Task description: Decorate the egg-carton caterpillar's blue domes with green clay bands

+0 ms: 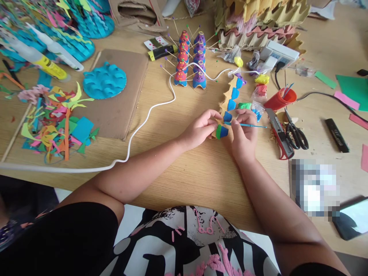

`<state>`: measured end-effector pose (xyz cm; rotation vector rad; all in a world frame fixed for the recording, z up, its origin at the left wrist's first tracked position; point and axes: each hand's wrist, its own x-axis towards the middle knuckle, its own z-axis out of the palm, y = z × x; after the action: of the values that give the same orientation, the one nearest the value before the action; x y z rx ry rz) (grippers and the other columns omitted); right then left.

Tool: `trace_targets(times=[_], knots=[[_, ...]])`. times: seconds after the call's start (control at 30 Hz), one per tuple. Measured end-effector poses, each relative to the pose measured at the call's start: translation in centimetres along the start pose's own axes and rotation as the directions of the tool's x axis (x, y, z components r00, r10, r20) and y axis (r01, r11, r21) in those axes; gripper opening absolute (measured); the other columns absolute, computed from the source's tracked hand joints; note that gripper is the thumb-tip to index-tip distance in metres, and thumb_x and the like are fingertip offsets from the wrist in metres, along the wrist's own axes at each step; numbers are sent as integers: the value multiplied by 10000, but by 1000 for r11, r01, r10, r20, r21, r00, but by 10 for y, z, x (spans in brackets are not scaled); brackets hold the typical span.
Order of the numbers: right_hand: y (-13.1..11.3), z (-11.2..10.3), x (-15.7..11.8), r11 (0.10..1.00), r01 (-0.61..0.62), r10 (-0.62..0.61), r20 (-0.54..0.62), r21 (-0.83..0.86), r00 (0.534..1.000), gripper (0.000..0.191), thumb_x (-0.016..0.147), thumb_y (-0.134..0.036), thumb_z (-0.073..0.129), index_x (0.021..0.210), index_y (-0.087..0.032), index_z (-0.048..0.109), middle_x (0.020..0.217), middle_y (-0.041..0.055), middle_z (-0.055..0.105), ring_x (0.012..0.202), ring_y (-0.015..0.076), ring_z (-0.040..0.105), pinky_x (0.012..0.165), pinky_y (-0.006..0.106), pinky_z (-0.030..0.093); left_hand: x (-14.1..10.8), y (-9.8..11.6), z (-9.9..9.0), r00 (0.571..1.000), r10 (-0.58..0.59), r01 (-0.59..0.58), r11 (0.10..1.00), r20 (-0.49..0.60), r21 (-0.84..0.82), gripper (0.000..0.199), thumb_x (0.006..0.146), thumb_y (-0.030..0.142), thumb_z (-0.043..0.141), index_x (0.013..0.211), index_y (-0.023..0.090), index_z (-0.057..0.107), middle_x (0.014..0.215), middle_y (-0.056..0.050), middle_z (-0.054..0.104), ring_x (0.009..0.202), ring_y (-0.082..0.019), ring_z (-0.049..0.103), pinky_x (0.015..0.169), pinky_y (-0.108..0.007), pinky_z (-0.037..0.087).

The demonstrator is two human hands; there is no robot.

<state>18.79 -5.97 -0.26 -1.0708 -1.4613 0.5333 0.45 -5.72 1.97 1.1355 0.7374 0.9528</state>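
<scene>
A strip of egg carton [227, 96] lies before me, its row of cups covered on one side in blue clay. The nearest cup also carries a green band [219, 131]. My left hand [201, 128] is closed on the strip's near end, fingers pinching its left side. Between the thumb and fingers of my right hand [244, 134] is a thin blue modelling tool [253, 125], its tip at the blue clay near that end. Beside the right fingers sit a green clay lump [245, 106] and a bag of blue clay [257, 111].
Painted egg-carton figures [181, 57] with pins stand behind. A white cable [149, 111] crosses the table. At right are a red cup [280, 99], a box cutter [278, 134] and scissors [296, 134]. Paper scraps [63, 126] and cardboard [115, 115] lie left; egg trays [258, 23] are stacked behind.
</scene>
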Motion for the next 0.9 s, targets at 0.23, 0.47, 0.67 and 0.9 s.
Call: trace_targets(times=[0.23, 0.47, 0.67, 0.9], knots=[[-2, -2, 1, 998, 7, -6, 24, -56, 1000, 271, 979, -504, 688, 871, -268, 611, 1196, 61, 646, 1238, 281, 624, 1206, 624, 470, -1, 0, -1, 999, 5, -5, 1000, -34, -6, 203, 974, 342, 642, 1124, 231, 561, 702, 72, 612, 629, -99, 574, 605, -229, 438], [4, -1, 0, 997, 54, -58, -69, -58, 996, 205, 1003, -476, 663, 935, -284, 641, 1193, 57, 620, 1256, 288, 616, 1220, 656, 445, 1, 2, 0, 991, -49, 41, 997, -122, -67, 296, 915, 334, 750, 1108, 241, 547, 813, 54, 713, 674, -88, 641, 621, -209, 446], [-4, 0, -1, 999, 42, -40, -77, 30, 996, 248, 987, -504, 704, 900, -284, 631, 1192, 44, 620, 1261, 288, 619, 1245, 675, 419, 6, 4, -4, 982, -109, 67, 966, -155, -251, 358, 884, 315, 792, 1113, 245, 527, 805, 64, 697, 683, -97, 663, 641, -219, 482], [-16, -1, 0, 999, 44, -44, -5, -6, 999, 301, 984, -556, 690, 887, -277, 630, 1195, 54, 615, 1229, 273, 629, 1246, 662, 426, 9, 5, -9, 958, -208, 92, 875, -196, -476, 241, 938, 279, 751, 1105, 255, 579, 942, 37, 740, 814, -99, 715, 738, -231, 549]])
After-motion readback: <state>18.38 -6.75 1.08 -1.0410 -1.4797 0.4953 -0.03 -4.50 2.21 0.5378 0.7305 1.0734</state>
